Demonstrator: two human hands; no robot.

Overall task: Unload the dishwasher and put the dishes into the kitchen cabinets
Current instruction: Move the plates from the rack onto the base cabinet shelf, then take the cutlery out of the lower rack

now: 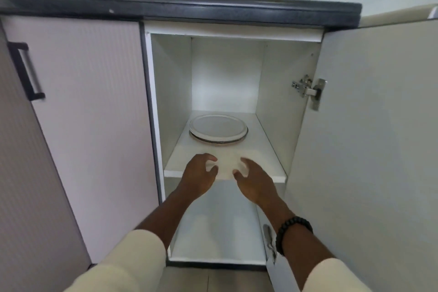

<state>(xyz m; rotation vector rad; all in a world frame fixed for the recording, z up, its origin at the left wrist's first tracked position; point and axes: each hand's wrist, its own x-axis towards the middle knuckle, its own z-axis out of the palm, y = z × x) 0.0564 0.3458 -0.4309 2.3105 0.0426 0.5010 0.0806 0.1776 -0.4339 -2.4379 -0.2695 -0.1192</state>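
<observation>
The cabinet stands open, and its white middle shelf (pixel 265 163) carries a stack of white plates (pixel 218 129) towards the back. At the shelf's front edge both hands hold a white dish (pixel 226 166), which is blurred and blends with the shelf. My left hand (pixel 200 174) grips the dish's left side with curled fingers. My right hand (pixel 254 179) grips its right side the same way. The dish sits low over the front of the shelf, in front of the plate stack and apart from it. Whether it touches the shelf I cannot tell.
The open cabinet door (pixel 369 137) swings out on the right, with a metal hinge (pixel 309 90). A closed door (pixel 90 114) with a black handle (pixel 25 71) is on the left. A dark countertop edge (pixel 189 8) runs above. A lower compartment (pixel 218 232) lies under the shelf.
</observation>
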